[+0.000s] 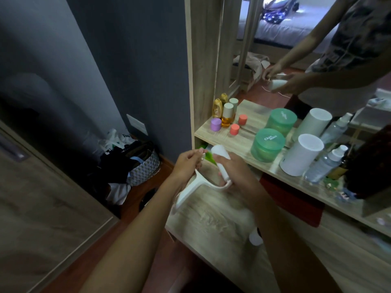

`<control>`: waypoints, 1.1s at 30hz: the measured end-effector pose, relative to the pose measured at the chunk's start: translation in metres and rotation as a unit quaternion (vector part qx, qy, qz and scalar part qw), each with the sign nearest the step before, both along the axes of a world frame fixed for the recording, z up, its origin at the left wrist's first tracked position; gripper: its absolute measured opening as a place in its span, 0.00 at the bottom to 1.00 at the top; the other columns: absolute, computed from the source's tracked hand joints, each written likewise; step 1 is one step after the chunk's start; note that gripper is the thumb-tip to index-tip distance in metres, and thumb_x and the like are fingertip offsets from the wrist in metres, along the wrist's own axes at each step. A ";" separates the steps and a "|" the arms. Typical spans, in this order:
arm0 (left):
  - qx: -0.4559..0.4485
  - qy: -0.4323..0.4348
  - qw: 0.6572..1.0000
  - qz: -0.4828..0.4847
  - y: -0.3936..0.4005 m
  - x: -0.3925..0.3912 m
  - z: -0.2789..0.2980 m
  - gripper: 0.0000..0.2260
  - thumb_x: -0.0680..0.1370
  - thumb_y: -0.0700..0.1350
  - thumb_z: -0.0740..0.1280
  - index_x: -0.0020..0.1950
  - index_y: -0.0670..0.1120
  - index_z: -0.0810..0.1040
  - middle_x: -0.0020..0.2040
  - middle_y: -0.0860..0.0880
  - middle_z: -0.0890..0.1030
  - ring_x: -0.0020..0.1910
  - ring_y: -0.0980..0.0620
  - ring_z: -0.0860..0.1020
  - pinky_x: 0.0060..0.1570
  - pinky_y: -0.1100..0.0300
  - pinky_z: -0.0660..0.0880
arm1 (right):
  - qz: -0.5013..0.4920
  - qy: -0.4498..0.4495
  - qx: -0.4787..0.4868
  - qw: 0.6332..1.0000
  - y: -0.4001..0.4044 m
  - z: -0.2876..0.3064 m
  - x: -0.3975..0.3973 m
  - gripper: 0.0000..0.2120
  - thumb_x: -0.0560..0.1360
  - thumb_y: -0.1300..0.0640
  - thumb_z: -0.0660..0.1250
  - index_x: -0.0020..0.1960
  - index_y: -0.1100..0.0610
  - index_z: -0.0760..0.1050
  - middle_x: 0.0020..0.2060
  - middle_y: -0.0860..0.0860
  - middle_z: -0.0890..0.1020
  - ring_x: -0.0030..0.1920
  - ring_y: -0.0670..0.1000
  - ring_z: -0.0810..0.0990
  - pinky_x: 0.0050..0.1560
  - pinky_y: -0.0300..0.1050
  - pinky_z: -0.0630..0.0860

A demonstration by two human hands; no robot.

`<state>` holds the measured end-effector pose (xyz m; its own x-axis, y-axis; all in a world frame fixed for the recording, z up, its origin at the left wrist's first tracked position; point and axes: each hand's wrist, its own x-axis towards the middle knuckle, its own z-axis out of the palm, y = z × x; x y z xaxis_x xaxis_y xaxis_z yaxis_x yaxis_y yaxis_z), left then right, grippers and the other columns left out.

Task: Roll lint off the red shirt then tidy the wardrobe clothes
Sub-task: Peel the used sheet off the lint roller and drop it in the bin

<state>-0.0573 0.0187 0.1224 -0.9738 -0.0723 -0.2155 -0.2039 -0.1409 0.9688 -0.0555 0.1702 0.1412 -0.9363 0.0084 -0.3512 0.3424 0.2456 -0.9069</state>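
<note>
1. the right hand (237, 170) is wrapped around the white roll of the lint roller (221, 163), fingers curled shut on its far side, thumb side toward the camera.
2. the left hand (187, 163) is pinched closed just left of the roll's upper end, fingertips pressed together on something thin and pale there; what exactly they nip is too small to tell.
3. the roller's white handle (188, 193) runs down and left from below the right fingers, passing under the left wrist, and hangs free above the lower wooden surface (211, 225).
4. beyond the fingers of both hands lies a wooden shelf (239, 138) with a mirror (296, 49) behind it.
5. just past the right fingertips stands a green tub (267, 144); right of it, a white cylinder (300, 154) and a clear spray bottle (323, 166).
6. farther out from the left fingertips sit a purple cap (215, 124), 2 coral caps (234, 129) and an amber bottle (227, 115).
7. well left of the left hand, on the floor by the dark wall, a patterned basket (143, 168) holds dark clothes.
8. the red shirt cannot be made out; a red patch (296, 199) shows under the shelf, right of the right forearm.
</note>
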 end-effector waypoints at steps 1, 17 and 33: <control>0.000 0.005 1.000 0.007 0.000 0.000 0.000 0.08 0.79 0.44 0.64 0.48 0.44 0.83 0.30 0.52 0.73 0.30 0.56 0.68 0.34 0.63 0.66 | 0.010 0.010 0.005 1.000 -0.001 0.004 -0.001 0.18 0.73 0.44 0.68 0.57 0.55 0.74 0.40 0.53 0.82 0.35 0.51 0.82 0.27 0.39 0.74; -0.356 -0.082 0.925 -0.102 0.020 -0.004 -0.083 0.12 0.79 0.43 0.58 0.42 0.45 0.80 0.44 0.43 0.84 0.45 0.43 0.81 0.49 0.51 0.79 | -0.194 -0.001 -0.188 0.963 0.021 -0.018 0.000 0.22 0.75 0.51 0.69 0.63 0.60 0.70 0.49 0.60 0.76 0.42 0.61 0.82 0.32 0.52 0.82; -0.406 -0.255 0.877 -0.034 0.033 0.003 -0.143 0.22 0.82 0.52 0.55 0.62 0.33 0.73 0.62 0.36 0.77 0.63 0.39 0.73 0.61 0.53 0.68 | -0.145 -0.098 -0.191 0.966 0.054 -0.045 0.025 0.15 0.76 0.50 0.68 0.55 0.60 0.72 0.31 0.54 0.74 0.23 0.49 0.73 0.21 0.38 0.70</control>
<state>-0.0546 0.0515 -0.0206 -0.7736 -0.3492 -0.5288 -0.6213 0.5820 0.5247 -0.0303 0.2238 0.0966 -0.8288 0.0948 -0.5515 0.5215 -0.2264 -0.8226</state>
